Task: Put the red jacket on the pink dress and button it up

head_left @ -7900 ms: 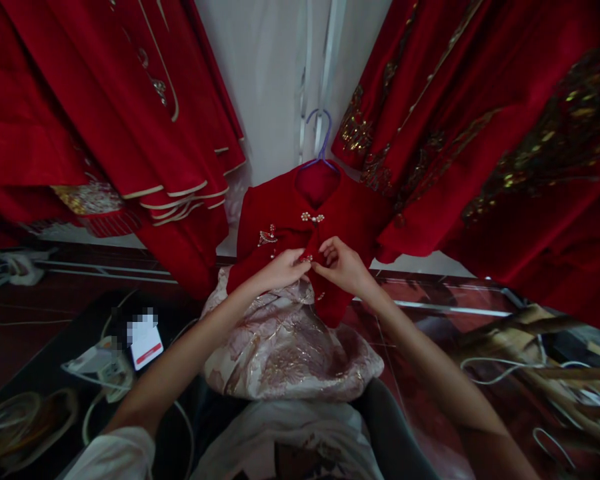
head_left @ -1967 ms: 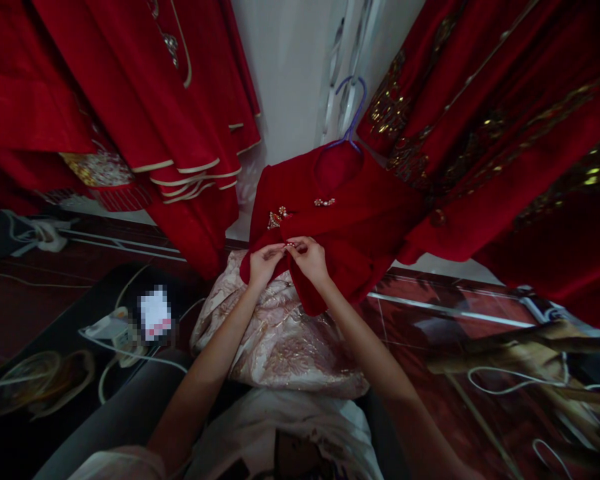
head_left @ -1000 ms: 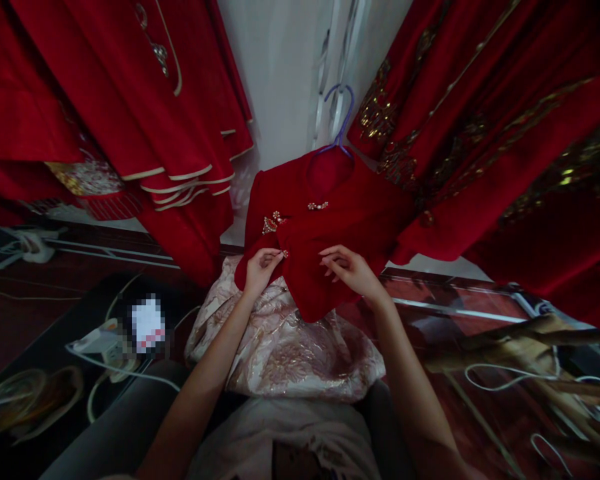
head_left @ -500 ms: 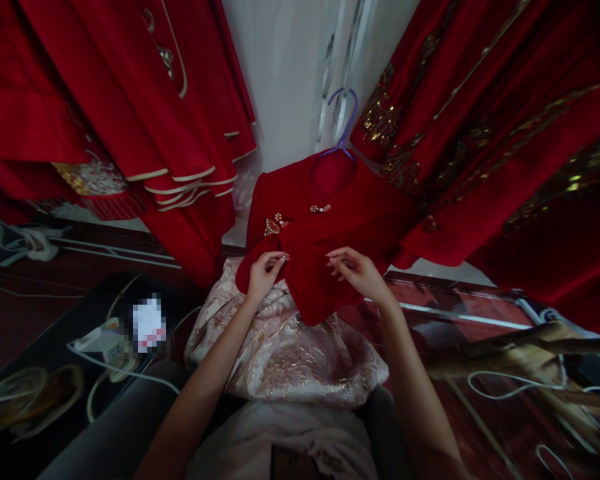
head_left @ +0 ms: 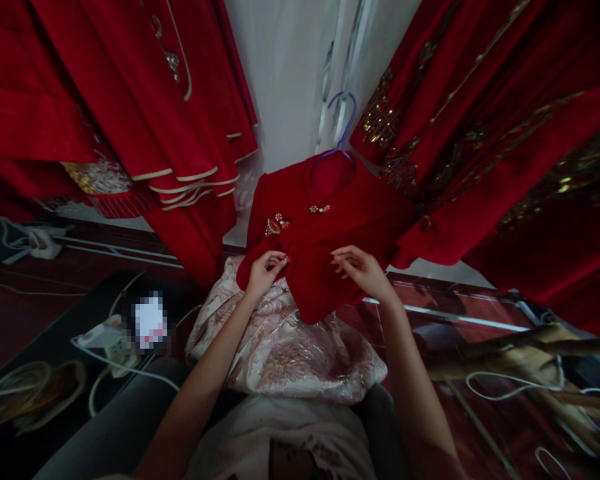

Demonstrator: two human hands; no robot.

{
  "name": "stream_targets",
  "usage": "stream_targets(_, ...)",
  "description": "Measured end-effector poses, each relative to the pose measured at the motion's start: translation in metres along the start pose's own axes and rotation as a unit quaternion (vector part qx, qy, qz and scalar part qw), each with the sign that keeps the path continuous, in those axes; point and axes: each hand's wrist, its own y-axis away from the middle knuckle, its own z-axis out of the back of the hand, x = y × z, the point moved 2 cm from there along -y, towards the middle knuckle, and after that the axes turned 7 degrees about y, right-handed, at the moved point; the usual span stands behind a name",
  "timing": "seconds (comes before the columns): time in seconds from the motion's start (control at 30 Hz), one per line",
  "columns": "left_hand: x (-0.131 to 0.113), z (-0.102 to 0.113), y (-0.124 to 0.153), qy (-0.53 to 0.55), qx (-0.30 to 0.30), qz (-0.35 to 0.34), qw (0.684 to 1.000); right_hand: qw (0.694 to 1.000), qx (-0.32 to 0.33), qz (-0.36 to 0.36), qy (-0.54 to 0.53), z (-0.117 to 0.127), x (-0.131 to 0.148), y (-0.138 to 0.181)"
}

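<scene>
A small red velvet jacket (head_left: pixel 325 233) hangs on a blue hanger (head_left: pixel 344 123) in front of me, with pearl clasps at the collar (head_left: pixel 319 209) and chest (head_left: pixel 276 225). My left hand (head_left: pixel 263 271) pinches the jacket's left front edge at a small pearl button, fingers closed. At the right side of the front flap, my right hand (head_left: pixel 363 269) grips the red cloth with curled fingers. A pale pink brocade skirt (head_left: pixel 285 343) spreads below the jacket, over my lap.
Long red embroidered gowns hang at the left (head_left: pixel 130 113) and right (head_left: pixel 485 133). A power strip with white cables (head_left: pixel 107 340) lies on the dark floor at left. More white cables (head_left: pixel 510 380) trail across the glossy floor at right. A white wall (head_left: pixel 285 80) stands behind.
Two seconds ago both hands met at the clasp in the middle. Since then my right hand has moved right along the flap; the left has stayed at the button.
</scene>
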Motion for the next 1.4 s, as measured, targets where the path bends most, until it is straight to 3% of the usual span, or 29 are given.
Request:
stream_targets(0.87,-0.001,0.000,0.001,0.046,-0.011,0.013,0.999,1.000,0.007,-0.004,0.008,-0.001,-0.004,-0.001)
stream_targets(1.4,0.000,0.011,0.000,0.130,-0.013,0.103,0.986,1.000,0.017,-0.010,0.005,-0.004,-0.009,-0.003)
